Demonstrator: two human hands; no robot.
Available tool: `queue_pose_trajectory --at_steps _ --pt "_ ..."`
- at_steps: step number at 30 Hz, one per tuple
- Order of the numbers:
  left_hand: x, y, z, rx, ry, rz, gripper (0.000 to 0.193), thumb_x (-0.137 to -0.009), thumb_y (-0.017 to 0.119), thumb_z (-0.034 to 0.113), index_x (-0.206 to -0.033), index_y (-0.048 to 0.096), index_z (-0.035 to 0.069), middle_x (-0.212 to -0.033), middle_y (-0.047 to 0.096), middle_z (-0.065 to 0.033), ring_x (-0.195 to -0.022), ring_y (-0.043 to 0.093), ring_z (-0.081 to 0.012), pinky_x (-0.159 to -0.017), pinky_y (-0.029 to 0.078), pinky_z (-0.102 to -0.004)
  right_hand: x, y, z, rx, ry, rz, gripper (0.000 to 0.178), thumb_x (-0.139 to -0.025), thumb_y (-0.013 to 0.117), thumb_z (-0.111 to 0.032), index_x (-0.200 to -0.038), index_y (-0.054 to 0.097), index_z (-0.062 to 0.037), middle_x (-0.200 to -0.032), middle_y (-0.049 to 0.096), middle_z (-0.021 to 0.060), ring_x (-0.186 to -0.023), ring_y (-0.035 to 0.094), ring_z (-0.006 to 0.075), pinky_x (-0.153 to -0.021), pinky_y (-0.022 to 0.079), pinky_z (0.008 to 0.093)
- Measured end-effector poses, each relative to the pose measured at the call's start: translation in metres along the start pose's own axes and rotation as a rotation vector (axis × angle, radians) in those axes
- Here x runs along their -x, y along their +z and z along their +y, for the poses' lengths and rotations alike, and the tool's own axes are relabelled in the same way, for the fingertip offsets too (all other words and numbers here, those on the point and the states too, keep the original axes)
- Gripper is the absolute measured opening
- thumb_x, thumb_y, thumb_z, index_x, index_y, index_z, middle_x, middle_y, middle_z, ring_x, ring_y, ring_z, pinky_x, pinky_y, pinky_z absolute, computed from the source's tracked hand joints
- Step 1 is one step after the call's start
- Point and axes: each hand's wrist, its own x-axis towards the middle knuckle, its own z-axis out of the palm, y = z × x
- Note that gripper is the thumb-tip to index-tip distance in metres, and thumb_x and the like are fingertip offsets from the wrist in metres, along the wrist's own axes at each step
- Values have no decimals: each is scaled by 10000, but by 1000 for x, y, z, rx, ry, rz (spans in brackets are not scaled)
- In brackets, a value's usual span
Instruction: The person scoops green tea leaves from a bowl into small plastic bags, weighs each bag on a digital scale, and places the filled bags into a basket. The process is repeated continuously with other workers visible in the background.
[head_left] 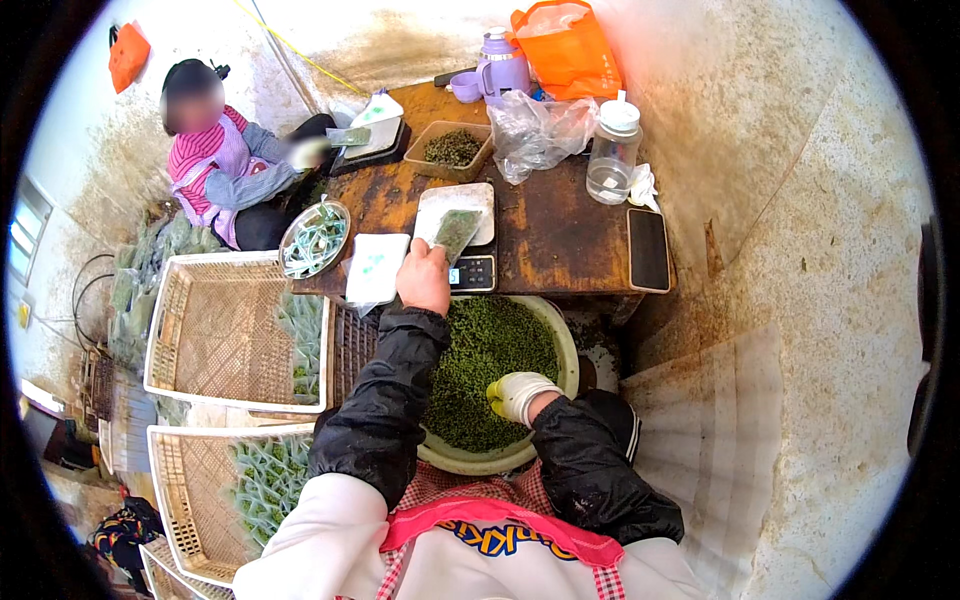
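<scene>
– what does the left hand (424, 278) have hold of?
– the near end of a clear bag (458, 230) with green contents, its fingers closed in a pinch. from that grip the bag slants up and to the right, over the pale pan of a scale (450, 195); whether it rests there i can't tell.
– and the right hand (524, 397)?
– gloved, below and to the right of the left grip, fingers curled, tips at the small green grains (480, 340) in a round tub (568, 350). whether it has pinched any, i can't tell.
– what's around the left grip?
– just left, a flat white stack (378, 268); past that, a metal dish (347, 238) of pale blue strips (315, 240). ahead, a box (445, 172) of darker bits (453, 148).
– further out?
– ahead and right, a white-lidded clear jar (612, 155); far ahead to the left, a seated co-worker (215, 175).
</scene>
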Motion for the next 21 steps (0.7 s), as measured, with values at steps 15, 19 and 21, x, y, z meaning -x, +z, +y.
queue_pose_trajectory --at_steps 15,19,21 --pt "12 -11 -2 482 -225 212 180 -793 698 37 -960 632 21 -845 612 -88 -709 577 -202 -658 475 -313 4 -3 0 9 -6 3 333 -860 595 -237 -1180 639 -160 -1053 676 128 -942 637 344 -806 500 428" --pt "17 -14 0 663 -268 271 160 -795 685 -6 -939 623 25 -785 579 -79 -659 542 -180 -618 453 -304 1 -2 2 12 -7 4 321 -862 586 -243 -1167 643 -160 -1056 672 131 -949 635 345 -813 499 435" --pt "24 -21 1 664 -279 259 156 -796 687 -6 -935 621 16 -782 575 -66 -646 522 -154 -610 448 -284 6 -5 -2 7 -11 20 312 -866 583 -250 -1157 645 -156 -1055 669 139 -955 634 347 -818 500 439"
